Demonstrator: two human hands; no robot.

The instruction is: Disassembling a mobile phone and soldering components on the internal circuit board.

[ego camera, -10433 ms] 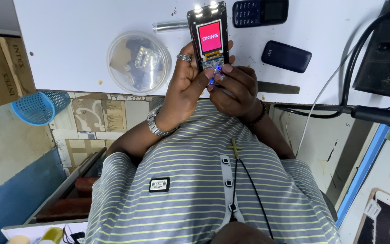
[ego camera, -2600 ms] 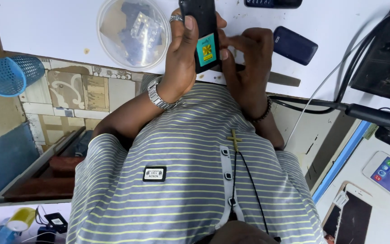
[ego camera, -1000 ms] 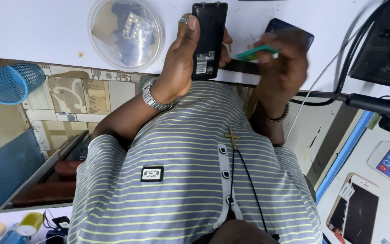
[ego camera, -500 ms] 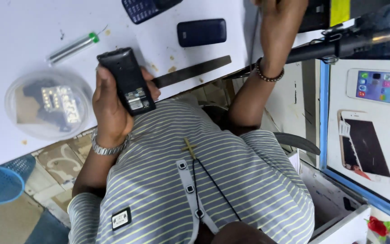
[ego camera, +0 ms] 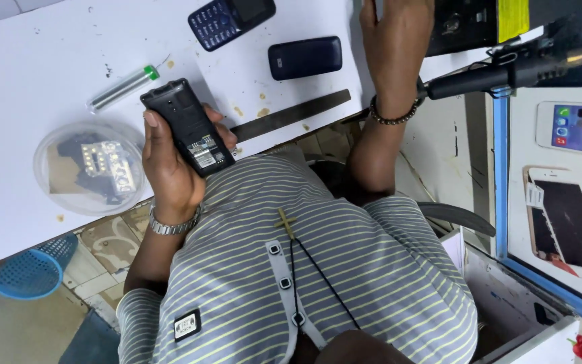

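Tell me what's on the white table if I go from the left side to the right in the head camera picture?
Clear round tub of small parts → silver tube with a green cap → open-backed black phone in the left hand → dark blue phone lying face down → right hand.

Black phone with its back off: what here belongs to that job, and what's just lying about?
In hand:
left hand gripping the black phone
right hand reaching by the black box

Lying about:
keypad phone
dark blue phone
metal strip
solder tube
clear dish
blue basket
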